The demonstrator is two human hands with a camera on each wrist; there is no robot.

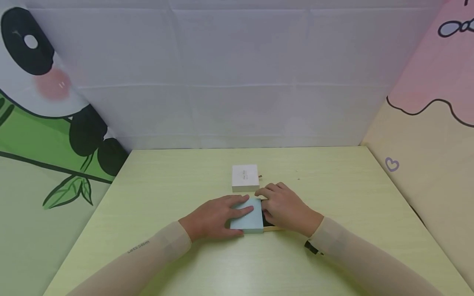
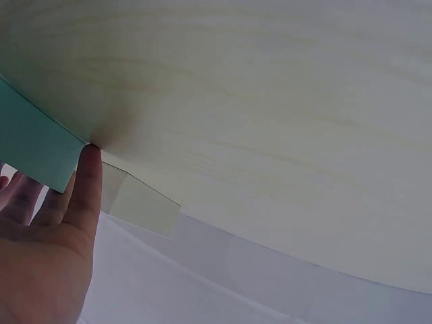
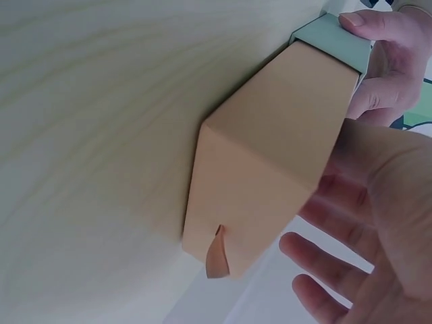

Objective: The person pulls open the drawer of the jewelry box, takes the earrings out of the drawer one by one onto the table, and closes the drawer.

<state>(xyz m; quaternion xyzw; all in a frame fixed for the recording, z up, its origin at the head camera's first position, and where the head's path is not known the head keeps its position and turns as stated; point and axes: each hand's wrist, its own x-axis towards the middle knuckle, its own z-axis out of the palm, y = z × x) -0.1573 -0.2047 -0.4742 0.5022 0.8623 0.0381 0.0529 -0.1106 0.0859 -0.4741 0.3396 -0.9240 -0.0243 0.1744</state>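
Note:
A light blue box sleeve (image 1: 247,224) lies on the table in the head view, its tan drawer (image 3: 263,148) slid out toward the right. A small brown ribbon tab (image 3: 217,255) hangs from the drawer's end. Across the sleeve spreads my left hand (image 1: 218,216), holding it with the thumb at the near side and fingers over the top and far side. My right hand (image 1: 290,209) is over the pulled-out drawer, fingers bent, some tips hidden inside it. Dark lining (image 1: 267,220) shows in the drawer; whether the fingers pinch anything there is hidden.
Just beyond the sleeve stands a white box (image 1: 244,176) with small print on top and a brown tab on its right side. The pale wooden table (image 1: 177,172) meets a white cloth backdrop (image 1: 237,82) and printed side panels.

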